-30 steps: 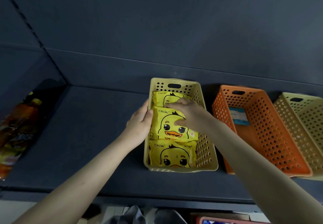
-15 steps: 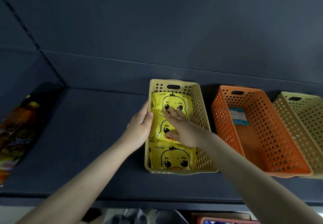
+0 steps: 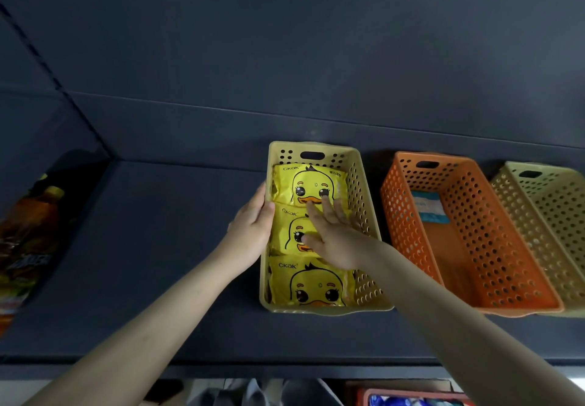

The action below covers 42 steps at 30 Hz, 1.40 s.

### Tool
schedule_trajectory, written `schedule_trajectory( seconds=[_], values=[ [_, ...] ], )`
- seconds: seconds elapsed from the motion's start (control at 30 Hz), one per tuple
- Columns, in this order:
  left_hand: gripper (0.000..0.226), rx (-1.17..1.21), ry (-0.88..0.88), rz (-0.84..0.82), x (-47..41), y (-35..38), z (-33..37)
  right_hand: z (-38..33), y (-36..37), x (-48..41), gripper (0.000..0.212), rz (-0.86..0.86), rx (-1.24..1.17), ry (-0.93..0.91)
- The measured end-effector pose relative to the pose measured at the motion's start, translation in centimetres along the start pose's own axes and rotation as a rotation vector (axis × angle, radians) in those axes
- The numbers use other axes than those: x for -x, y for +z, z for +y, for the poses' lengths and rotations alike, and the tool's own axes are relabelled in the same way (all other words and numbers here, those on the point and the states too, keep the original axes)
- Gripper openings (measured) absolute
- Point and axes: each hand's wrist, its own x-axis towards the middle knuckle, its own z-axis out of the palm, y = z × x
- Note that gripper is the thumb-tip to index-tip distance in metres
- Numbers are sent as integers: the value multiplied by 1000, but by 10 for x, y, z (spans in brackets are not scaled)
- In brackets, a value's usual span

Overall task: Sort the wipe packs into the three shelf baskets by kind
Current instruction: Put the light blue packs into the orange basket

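The right hand (image 3: 332,238) lies open and flat inside the yellow basket (image 3: 356,181), gripping nothing: its spread, straight fingers (image 3: 326,208) reach over the seam between two yellow duck-print wipe packs, their tips on the lower edge of the far pack (image 3: 308,184), while palm and thumb rest on the middle pack (image 3: 289,231). A third duck pack (image 3: 311,285) lies flat just nearer the person than this hand, partly under the wrist, so the three fill the basket in a row, each overlapping the next. Just left of the right hand, the left hand (image 3: 253,225) rests against the outside of the basket's left wall, fingers straight along it and thumb tip at the rim, clasping nothing. To the right of both hands stands an orange basket (image 3: 402,215), close beside the yellow one, holding a single blue-and-white pack (image 3: 430,206) at its far end. Beyond it, touching its right side, is a pale yellow basket (image 3: 538,231). All stand on a dark shelf (image 3: 158,247); well left of the hands lie blurred orange and yellow bags (image 3: 28,247).
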Motion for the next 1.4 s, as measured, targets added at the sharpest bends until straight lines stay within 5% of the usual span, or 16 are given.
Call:
schedule_trajectory(
  seconds=[0.33, 0.5, 0.7, 0.93, 1.2, 1.4],
  values=[
    [51, 12, 0, -68, 8, -7, 22, 0, -10, -6, 67, 34, -148, 12],
    [57, -151, 49, -139, 3, -28, 36, -11, -50, 37, 60, 319, -444, 12],
    [54, -406, 379, 13, 4, -41, 79, -10, -70, 113, 48, 731, -318, -16],
    [40, -389, 628, -175, 47, 26, 119, 31, -14, 222, 28, 1020, -431, 174],
    [33, -333, 764, -548, 160, 175, 108, 96, 127, 362, 28, 972, -536, 526],
    [32, -472, 506, -767, 237, 298, 24, 148, 261, 430, 23, 718, -721, 723]
  ],
)
